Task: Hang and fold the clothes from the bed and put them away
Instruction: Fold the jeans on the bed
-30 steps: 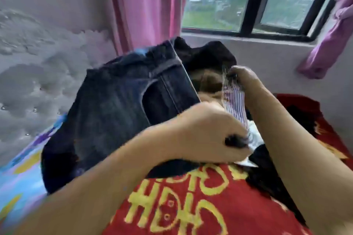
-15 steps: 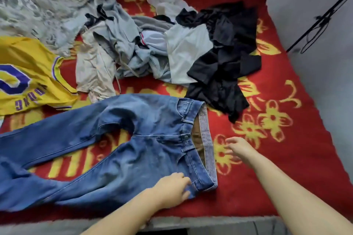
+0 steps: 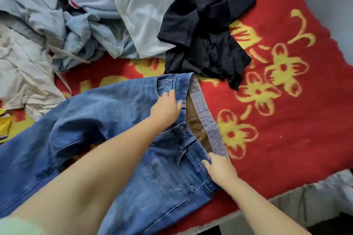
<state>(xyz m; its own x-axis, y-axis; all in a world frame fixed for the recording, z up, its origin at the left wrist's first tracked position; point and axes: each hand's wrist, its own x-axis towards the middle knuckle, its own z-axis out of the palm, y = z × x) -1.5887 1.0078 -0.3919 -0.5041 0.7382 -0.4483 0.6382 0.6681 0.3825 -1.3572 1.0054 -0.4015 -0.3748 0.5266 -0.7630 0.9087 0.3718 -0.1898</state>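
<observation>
A: Where are we getting with the clothes?

B: We are only starting, judging by the bed [image 3: 298,101]. The jeans [image 3: 118,120] are lying flat across the centre and lower left of the frame, waistband toward the right, not yet folded.

A: And our hands?

B: Our left hand [image 3: 165,109] is resting spread and flat on the denim just below the waistband, at centre frame. Our right hand [image 3: 219,170] is lying at the near end of the waistband, lower right of centre, fingers straight against its striped lining; we cannot tell whether the thumb is pinching the edge.

A: What is left?

B: Nearly everything, we are judging. A pale heap [image 3: 80,17] is filling the upper left, a black garment [image 3: 206,25] is crumpled at upper centre, and a yellow top [image 3: 4,124] is peeking in at the left edge. Nothing is looking hung or stowed.

A: Any labels to read?

B: None legible. We are seeing no brand tag on the jeans, and the blanket's yellow marks are only flowers here.
</observation>
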